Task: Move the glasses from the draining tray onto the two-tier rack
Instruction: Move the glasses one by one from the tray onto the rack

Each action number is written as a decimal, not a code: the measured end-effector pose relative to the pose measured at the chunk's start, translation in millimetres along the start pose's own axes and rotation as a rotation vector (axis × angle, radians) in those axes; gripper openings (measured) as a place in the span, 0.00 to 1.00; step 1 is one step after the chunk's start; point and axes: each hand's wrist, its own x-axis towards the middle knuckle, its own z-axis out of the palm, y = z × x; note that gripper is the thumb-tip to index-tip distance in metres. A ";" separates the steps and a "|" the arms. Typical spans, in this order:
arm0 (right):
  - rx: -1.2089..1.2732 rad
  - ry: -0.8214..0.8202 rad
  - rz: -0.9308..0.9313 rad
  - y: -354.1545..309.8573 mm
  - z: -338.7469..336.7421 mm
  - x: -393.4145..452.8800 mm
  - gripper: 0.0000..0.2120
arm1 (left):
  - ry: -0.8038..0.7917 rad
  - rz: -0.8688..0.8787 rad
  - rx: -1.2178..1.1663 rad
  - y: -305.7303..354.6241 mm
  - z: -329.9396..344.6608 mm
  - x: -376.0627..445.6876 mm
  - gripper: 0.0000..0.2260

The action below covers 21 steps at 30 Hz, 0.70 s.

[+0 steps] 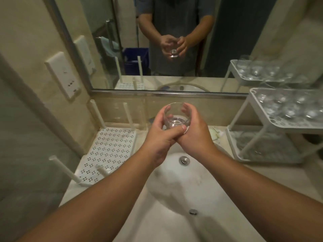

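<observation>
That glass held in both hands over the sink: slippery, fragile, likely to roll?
The glass looks thin, clear and smooth, so probably fragile and slick. Its rounded bowl would likely roll if laid sideways. The left hand and right hand cupping it suggest a careful grip.

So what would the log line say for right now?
step: carrying glass | left hand: holds glass | right hand: holds glass | place: over sink | tray: no glasses | rack: top tier holds glasses

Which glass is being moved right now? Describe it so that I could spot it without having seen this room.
Find the white sink below the wall mirror. Above its far edge, the left hand and right hand together hold one clear round glass, mouth tilted toward the mirror. Unlike the other glasses, which sit on the white two-tier rack to the right, it is in the air.
</observation>
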 end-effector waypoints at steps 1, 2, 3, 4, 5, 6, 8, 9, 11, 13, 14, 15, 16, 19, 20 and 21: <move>0.003 0.025 0.011 7.8 -12.2 -1.5 0.39 | -0.022 -0.014 0.014 -5.6 12.8 3.3 0.32; 0.003 0.048 0.022 16.1 -24.7 -3.0 0.38 | -0.042 -0.025 0.035 -11.2 25.6 6.6 0.32; 0.003 0.070 0.034 25.0 -37.4 -4.5 0.37 | -0.058 -0.034 0.064 -17.1 38.6 9.6 0.33; -0.001 0.091 0.046 34.3 -50.0 -6.1 0.36 | -0.073 -0.046 0.096 -23.4 51.6 12.4 0.34; -0.012 0.112 0.058 43.9 -62.7 -8.1 0.36 | -0.086 -0.061 0.127 -30.4 64.9 15.1 0.36; -0.026 0.133 0.070 53.3 -74.7 -10.6 0.35 | -0.100 -0.080 0.150 -38.1 77.6 17.5 0.36; -0.053 0.175 0.094 72.8 -98.0 -16.0 0.35 | -0.136 -0.117 0.162 -55.1 103.1 22.6 0.36; -0.069 0.193 0.104 82.6 -108.7 -19.0 0.35 | -0.155 -0.135 0.159 -63.2 115.4 24.6 0.36; -0.100 0.211 0.134 102.4 -129.4 -25.5 0.35 | -0.180 -0.171 0.163 -77.8 139.4 27.2 0.38; -0.113 0.217 0.170 121.6 -149.1 -31.9 0.36 | -0.195 -0.199 0.186 -92.7 161.6 29.5 0.39; -0.118 0.222 0.185 130.9 -158.2 -35.6 0.36 | -0.203 -0.212 0.201 -100.3 171.9 30.0 0.39; -0.120 0.227 0.199 140.0 -167.2 -39.8 0.36 | -0.212 -0.225 0.218 -107.8 181.9 30.4 0.38; -0.120 0.231 0.213 148.9 -175.5 -44.5 0.37 | -0.224 -0.241 0.237 -115.5 191.4 30.6 0.37; -0.122 0.258 0.260 175.0 -197.3 -60.0 0.38 | -0.268 -0.294 0.279 -140.1 217.4 32.8 0.34; -0.127 0.270 0.281 183.4 -203.7 -64.9 0.38 | -0.278 -0.312 0.287 -148.5 225.6 34.1 0.34; -0.133 0.278 0.305 191.5 -209.9 -69.2 0.38 | -0.284 -0.330 0.298 -156.3 233.5 35.4 0.36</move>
